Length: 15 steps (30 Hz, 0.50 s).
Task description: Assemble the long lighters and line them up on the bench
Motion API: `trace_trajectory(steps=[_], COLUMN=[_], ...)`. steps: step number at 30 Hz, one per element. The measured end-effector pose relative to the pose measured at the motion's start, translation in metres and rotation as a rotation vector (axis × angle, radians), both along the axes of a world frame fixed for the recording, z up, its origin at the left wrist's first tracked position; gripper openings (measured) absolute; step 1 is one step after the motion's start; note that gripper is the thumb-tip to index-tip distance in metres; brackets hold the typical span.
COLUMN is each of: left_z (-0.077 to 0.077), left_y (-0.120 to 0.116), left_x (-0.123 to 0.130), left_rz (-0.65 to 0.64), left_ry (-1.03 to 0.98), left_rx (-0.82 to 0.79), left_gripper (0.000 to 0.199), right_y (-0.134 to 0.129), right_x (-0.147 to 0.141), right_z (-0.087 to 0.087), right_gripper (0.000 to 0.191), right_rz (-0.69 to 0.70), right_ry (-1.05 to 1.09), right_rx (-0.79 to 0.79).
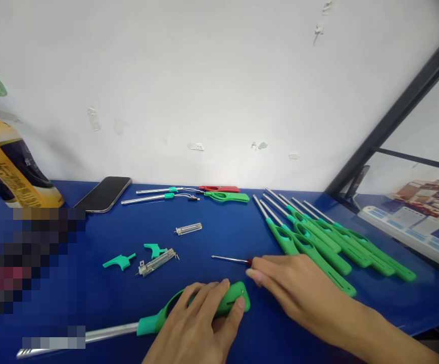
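My left hand [200, 323] is closed over the green handle of a long-necked gas lighter [236, 298], pressing it against the blue table. The lighter's metal tube points left, and a small hole with a screw shows near the handle's end. My right hand [295, 278] pinches a screwdriver [230, 259] by its red handle, most of which the fingers hide. Its thin shaft points left, apart from the lighter. Two clear fuel tanks [158, 262] [189, 229] and two teal triggers [120, 261] [154, 249] lie beyond my left hand.
Several assembled green lighters [318, 237] lie side by side at the right. Near the wall are a red lighter shell [221, 189] and a green one [227, 197], wired to loose tubes. A phone [105, 193] and a yellow bottle [14, 162] stand left; a dark-framed panel [389, 108] leans right.
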<state>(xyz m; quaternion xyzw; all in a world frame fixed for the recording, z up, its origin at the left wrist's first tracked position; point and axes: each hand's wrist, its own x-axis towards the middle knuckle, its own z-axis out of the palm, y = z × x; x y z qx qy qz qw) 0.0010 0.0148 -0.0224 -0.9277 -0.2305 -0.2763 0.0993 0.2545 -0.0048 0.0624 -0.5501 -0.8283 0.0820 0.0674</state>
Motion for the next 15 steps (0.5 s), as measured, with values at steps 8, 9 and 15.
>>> trace_trajectory(steps=[8, 9, 15], left_z=[0.009, 0.014, 0.023], left_y=[0.002, 0.004, 0.013], left_x=[-0.012, -0.016, -0.029], left_rz=[-0.014, -0.021, -0.08], left_ry=[-0.003, 0.028, 0.089], left_rx=[-0.078, -0.085, -0.052], left_gripper=[0.039, 0.041, 0.041], right_y=[0.006, 0.007, 0.004], right_x=[0.022, 0.024, 0.03], right_z=[-0.02, -0.022, 0.008], right_gripper=[0.01, 0.012, 0.014], right_rz=[-0.059, -0.058, -0.096], right_ry=[-0.1, -0.091, 0.075], right_rx=[0.202, 0.2, 0.244])
